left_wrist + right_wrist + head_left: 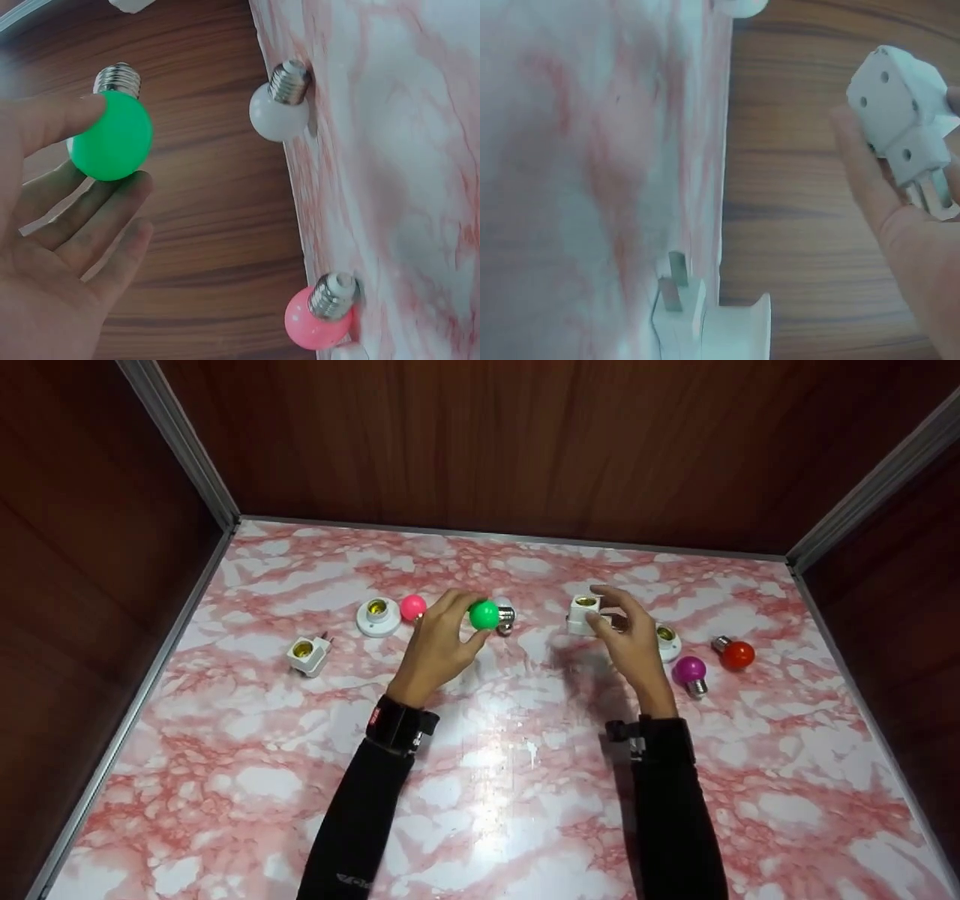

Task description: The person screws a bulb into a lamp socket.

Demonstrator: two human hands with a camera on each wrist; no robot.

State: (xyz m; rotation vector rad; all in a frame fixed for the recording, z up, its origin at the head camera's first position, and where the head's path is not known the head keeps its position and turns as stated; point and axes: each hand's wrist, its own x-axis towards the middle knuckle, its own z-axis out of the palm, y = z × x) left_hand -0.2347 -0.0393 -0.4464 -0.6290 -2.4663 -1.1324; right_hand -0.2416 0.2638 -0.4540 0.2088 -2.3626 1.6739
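Observation:
My left hand [442, 649] pinches a green light bulb [484, 615] between thumb and fingertips, its metal screw base pointing right in the head view. In the left wrist view the bulb is up off the tabletop. A white bulb [279, 112] lies just beyond it, and a pink bulb [412, 607] lies behind the left hand. My right hand [630, 641] grips a white plug-in lamp socket [583, 619], its brass-lined opening facing up. Flat metal prongs [934, 191] on that socket show in the right wrist view.
On the left stand a round white lamp holder [379, 619] and a plug-in socket [306, 655]. Right of the right hand are another round holder [667, 643], a purple bulb [689, 670] and a red bulb [738, 655]. Brown wood-grain walls [487, 442] enclose the marbled table [495, 810].

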